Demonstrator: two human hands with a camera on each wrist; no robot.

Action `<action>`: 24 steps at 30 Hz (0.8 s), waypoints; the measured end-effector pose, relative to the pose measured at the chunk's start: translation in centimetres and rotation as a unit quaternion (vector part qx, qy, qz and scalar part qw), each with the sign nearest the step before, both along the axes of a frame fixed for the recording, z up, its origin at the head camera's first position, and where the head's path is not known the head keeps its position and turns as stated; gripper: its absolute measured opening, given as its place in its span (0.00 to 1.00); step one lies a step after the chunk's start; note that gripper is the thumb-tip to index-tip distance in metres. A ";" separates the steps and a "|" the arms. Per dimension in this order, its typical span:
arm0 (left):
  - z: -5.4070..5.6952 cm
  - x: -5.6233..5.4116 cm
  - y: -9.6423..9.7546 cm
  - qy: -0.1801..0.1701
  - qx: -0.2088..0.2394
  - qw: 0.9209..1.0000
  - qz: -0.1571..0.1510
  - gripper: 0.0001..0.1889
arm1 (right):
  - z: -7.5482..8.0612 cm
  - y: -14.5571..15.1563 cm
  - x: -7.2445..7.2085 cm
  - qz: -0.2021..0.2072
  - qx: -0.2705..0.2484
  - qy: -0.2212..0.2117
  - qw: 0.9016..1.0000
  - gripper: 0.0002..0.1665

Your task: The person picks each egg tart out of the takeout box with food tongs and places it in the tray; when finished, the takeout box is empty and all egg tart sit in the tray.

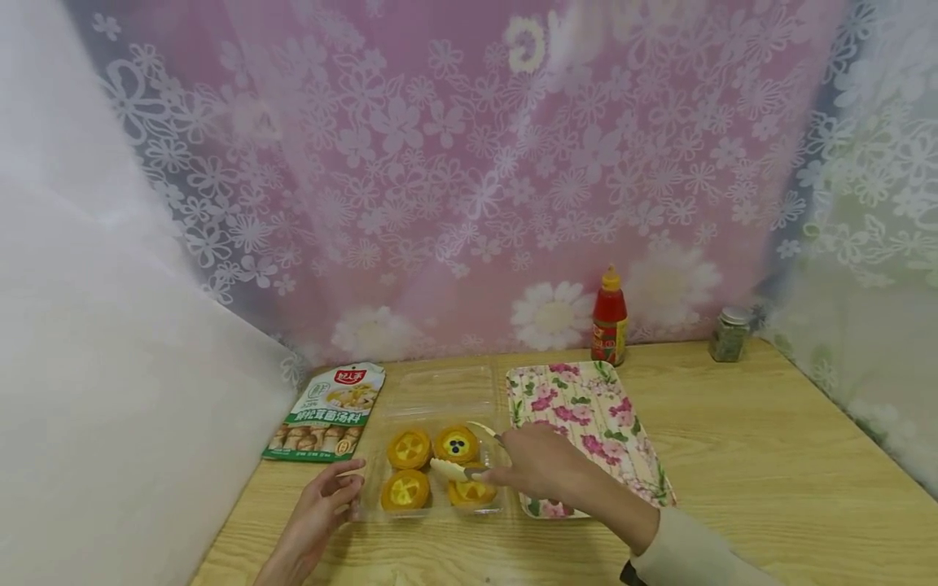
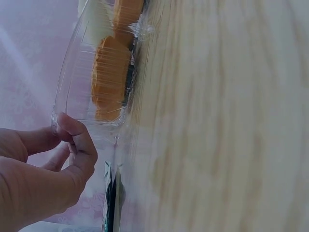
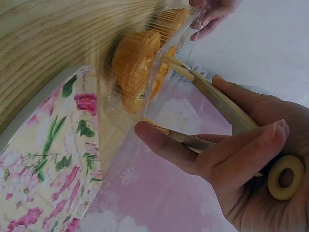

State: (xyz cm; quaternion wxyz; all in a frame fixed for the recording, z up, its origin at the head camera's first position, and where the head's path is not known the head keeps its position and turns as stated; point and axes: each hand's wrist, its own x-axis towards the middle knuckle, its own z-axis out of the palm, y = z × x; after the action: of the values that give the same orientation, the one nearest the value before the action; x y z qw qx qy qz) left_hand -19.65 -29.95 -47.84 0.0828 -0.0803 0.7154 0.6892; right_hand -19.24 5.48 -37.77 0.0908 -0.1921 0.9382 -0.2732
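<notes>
A clear plastic box (image 1: 432, 514) with a hinged lid holds several egg tarts (image 1: 405, 491). My left hand (image 1: 322, 509) is at its front left corner; in the left wrist view, thumb and forefinger pinch the rim. Food tongs (image 3: 219, 104) with cream-coloured tips are held in my right hand (image 1: 538, 462), over the box's right side. The tong tips stand spread on either side of the back right tart (image 1: 456, 445), topped with dark berries. Part of the front right tart (image 1: 472, 492) is hidden by the tongs and hand.
A floral tray (image 1: 586, 423) lies right of the box, partly under my right forearm. A green and white food packet (image 1: 326, 413) lies to the left. Along the back stand a red sauce bottle (image 1: 609, 321) and a small glass jar (image 1: 729, 335). Curtains (image 1: 469, 179) enclose the table.
</notes>
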 end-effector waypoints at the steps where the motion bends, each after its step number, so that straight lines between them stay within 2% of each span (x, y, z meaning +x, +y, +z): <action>1: 0.0 0.0 0.0 0.000 -0.001 1.000 -0.002 0.24 | -0.1 -0.1 0.0 0.001 -0.001 0.001 1.000 0.22; 11: 0.1 0.0 0.0 -0.001 -0.006 1.000 -0.005 0.26 | -0.7 -0.4 -0.2 0.003 0.015 0.041 0.999 0.24; 17: 0.1 0.0 0.0 0.001 -0.007 1.000 -0.001 0.26 | -0.9 -0.6 -0.3 0.011 0.054 0.103 0.993 0.27; 19: 0.1 0.0 0.0 0.000 -0.005 1.000 -0.001 0.26 | -1.0 -0.6 -0.3 0.010 0.064 0.115 0.991 0.25; 24: 0.1 0.0 0.0 -0.001 -0.003 1.000 -0.001 0.25 | -1.3 -0.6 -0.5 0.005 0.062 0.117 0.991 0.17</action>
State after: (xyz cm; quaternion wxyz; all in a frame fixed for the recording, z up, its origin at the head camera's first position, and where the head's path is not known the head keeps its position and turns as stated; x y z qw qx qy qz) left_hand -19.65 -29.93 -47.75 0.0841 -0.0800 0.7177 0.6866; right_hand -19.71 4.89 -39.07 -0.0061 -0.2218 0.9565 -0.1894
